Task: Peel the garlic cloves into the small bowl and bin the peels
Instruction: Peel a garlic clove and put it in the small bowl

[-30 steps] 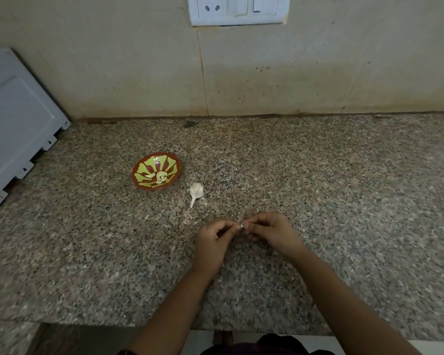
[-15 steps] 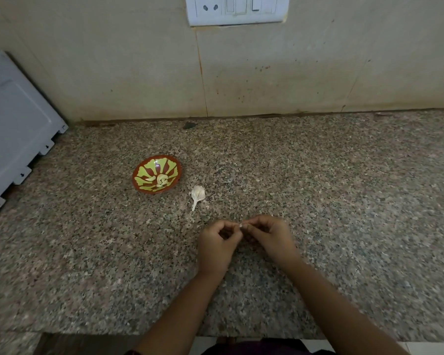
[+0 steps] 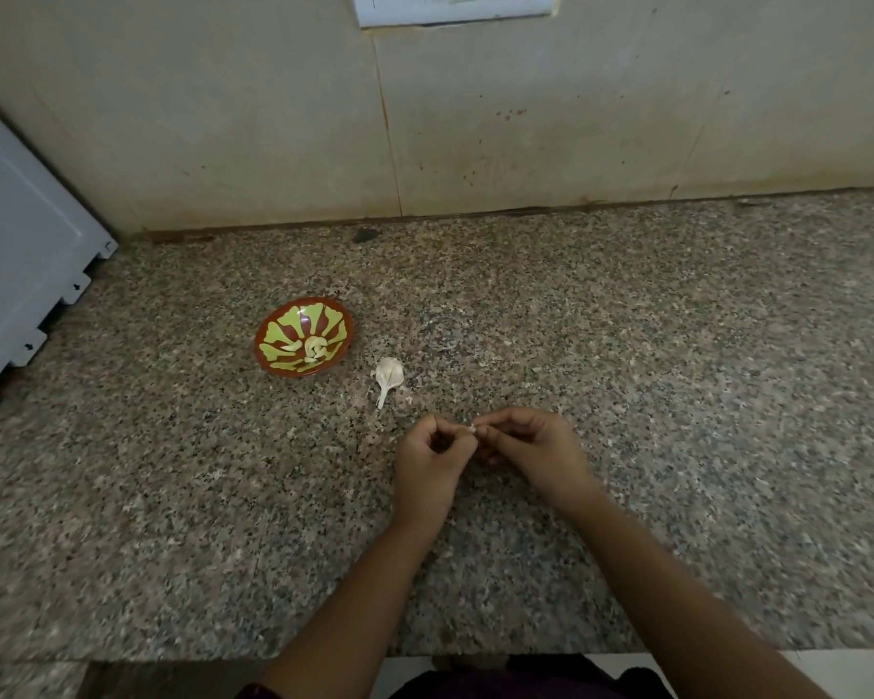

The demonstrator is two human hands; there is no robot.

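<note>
Pinching one small garlic clove [image 3: 473, 429] between them, the left hand [image 3: 432, 461] and right hand [image 3: 536, 449] meet low over the speckled worktop [image 3: 677, 396]. The fingers of both are curled tight about the clove, and only its pale tip shows. The small bowl [image 3: 273, 345], red with a yellow-green pattern, stands farther back to the left, with peeled cloves [image 3: 315, 349] at its centre. A garlic piece [image 3: 389, 371] with a stalk lies on the worktop just right of the bowl, not touching it. A white panel [image 3: 21, 274] occupies the far left.

Small bowl [image 3: 269, 329] holding peeled cloves [image 3: 315, 349], garlic piece [image 3: 388, 373] beside, clove [image 3: 473, 429] between fingers [image 3: 498, 421]
</note>
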